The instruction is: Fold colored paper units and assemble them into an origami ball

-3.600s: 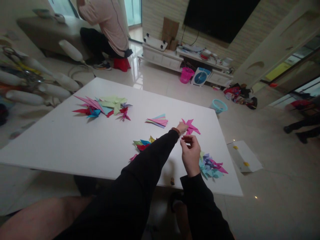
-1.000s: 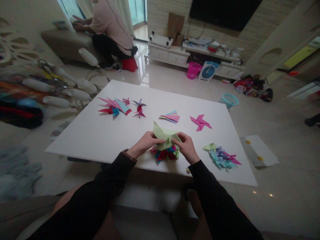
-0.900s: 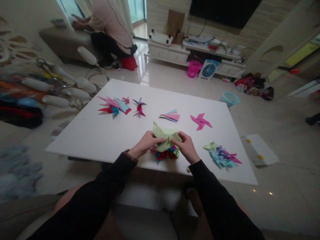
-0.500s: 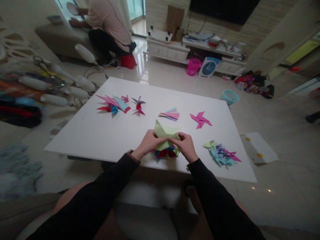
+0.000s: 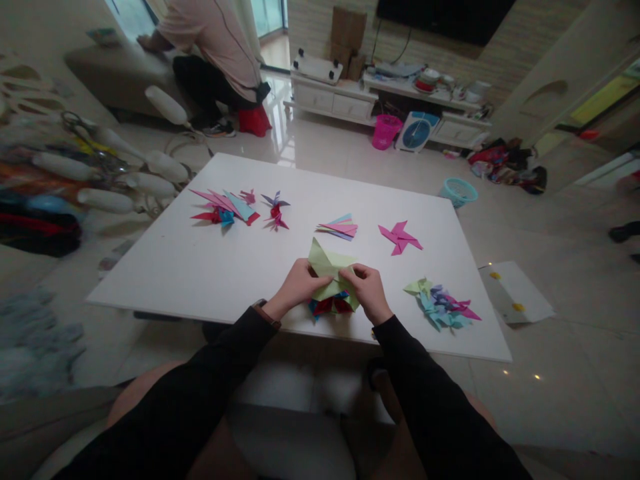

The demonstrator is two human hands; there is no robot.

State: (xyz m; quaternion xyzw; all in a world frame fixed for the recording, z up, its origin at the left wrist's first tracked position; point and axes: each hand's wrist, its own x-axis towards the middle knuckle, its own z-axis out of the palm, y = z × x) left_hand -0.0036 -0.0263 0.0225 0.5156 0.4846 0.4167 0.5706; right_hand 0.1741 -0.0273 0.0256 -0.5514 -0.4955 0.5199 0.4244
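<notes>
Between my two hands is a light green sheet of folding paper (image 5: 327,261), partly folded, with one pointed corner standing up at the left. My left hand (image 5: 300,281) pinches its left side, thumb on top. On the right side, my right hand (image 5: 367,287) grips the paper between thumb and fingers. Just below it, partly covered, lies a red and blue folded paper piece (image 5: 335,305) near the table's front edge. Beyond my hands rest a fan of coloured paper strips (image 5: 340,228) and a pink paper pinwheel (image 5: 400,238).
The white table (image 5: 240,280) also bears folded paper cranes (image 5: 275,212) and a pile of folded pieces (image 5: 225,208) at the left, and more paper cranes (image 5: 443,305) at the right. A person (image 5: 210,53) sits at the back left. A blue basket (image 5: 459,192) stands beyond the right edge.
My right thumb and fingers have shifted slightly on the green paper, while my left hand keeps its hold. At the back, a round object the person held is out of sight.
</notes>
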